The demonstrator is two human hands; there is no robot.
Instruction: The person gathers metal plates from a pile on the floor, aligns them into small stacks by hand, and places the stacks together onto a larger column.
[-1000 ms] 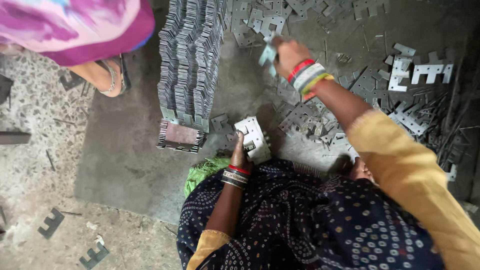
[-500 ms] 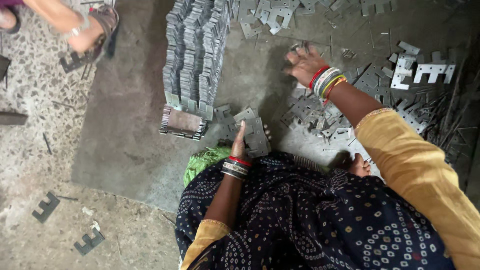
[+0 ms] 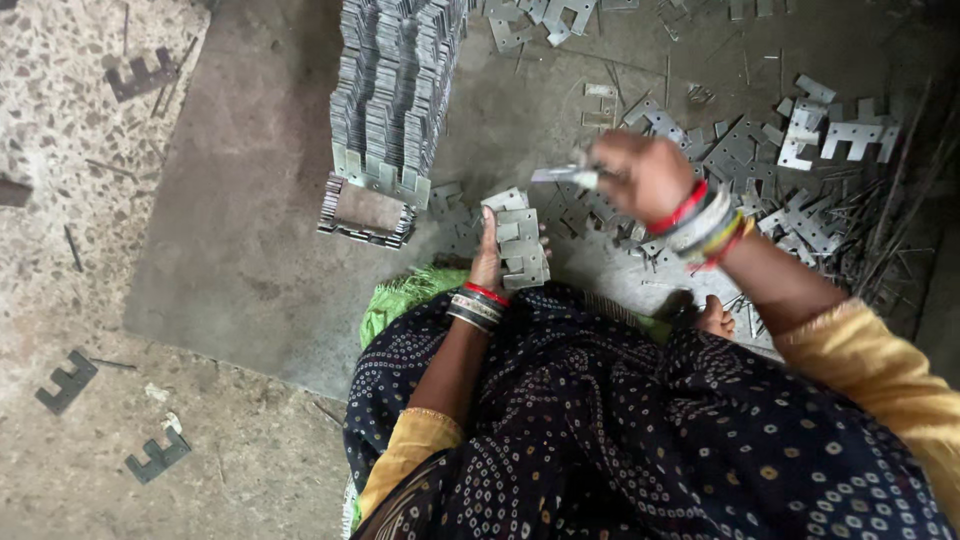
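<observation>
The right hand [image 3: 648, 175] is closed around a thin grey metal piece [image 3: 562, 175], pinched between thumb and fingers and held above the floor; its flat end sticks out to the left of the knuckles. The left hand [image 3: 490, 258] grips a small stack of stamped plates [image 3: 520, 245], fingers wrapped along its near edge, the stack resting low in front of the knees. Both wrists carry red and pale bangles [image 3: 700, 222].

Just left of the held stack lies a short bundle of plates on its side [image 3: 365, 212], and behind it long upright rows of stacked plates [image 3: 395, 90] run away from the person. To the right, loose plates [image 3: 800, 190] of the same notched, comb-like outline are scattered over the dark floor sheet [image 3: 240, 230], mixed with thin metal slivers. A few dark notched pieces [image 3: 66, 380] lie apart on the speckled floor at the left. A green cloth [image 3: 400, 295] shows under the patterned dark garment [image 3: 620, 420].
</observation>
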